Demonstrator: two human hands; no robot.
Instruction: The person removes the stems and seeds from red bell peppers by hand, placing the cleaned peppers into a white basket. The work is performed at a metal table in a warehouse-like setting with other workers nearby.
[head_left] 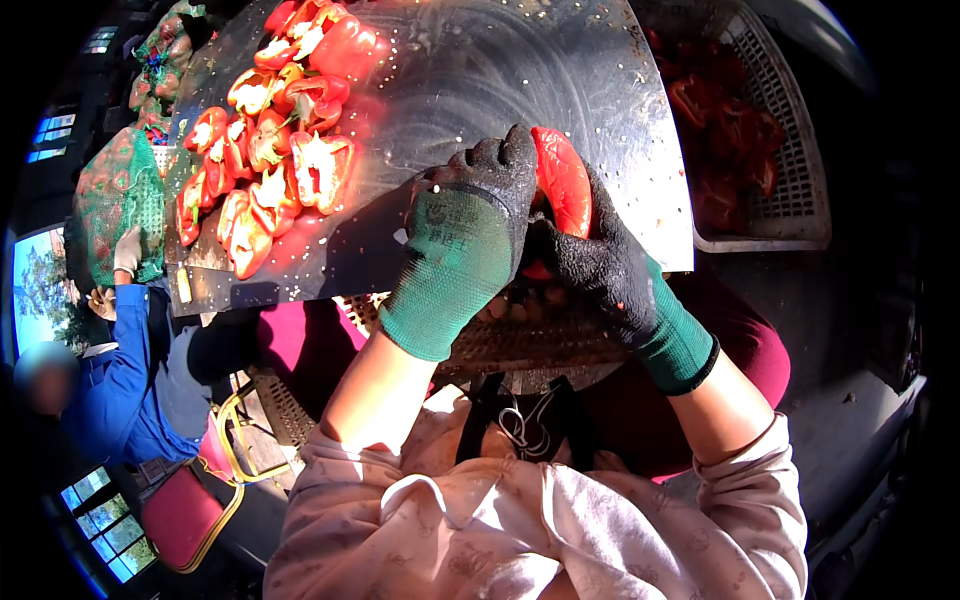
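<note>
Food workshop: metal table [480,80], cut peppers [270,138], crate [765,243]

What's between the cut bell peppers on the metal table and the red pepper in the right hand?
The head view shows some metal tabletop, then the gloved left hand beside that red pepper.

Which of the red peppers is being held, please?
The glossy red pepper between the left hand and right hand; the cut peppers on the metal table lie untouched at left.
</note>
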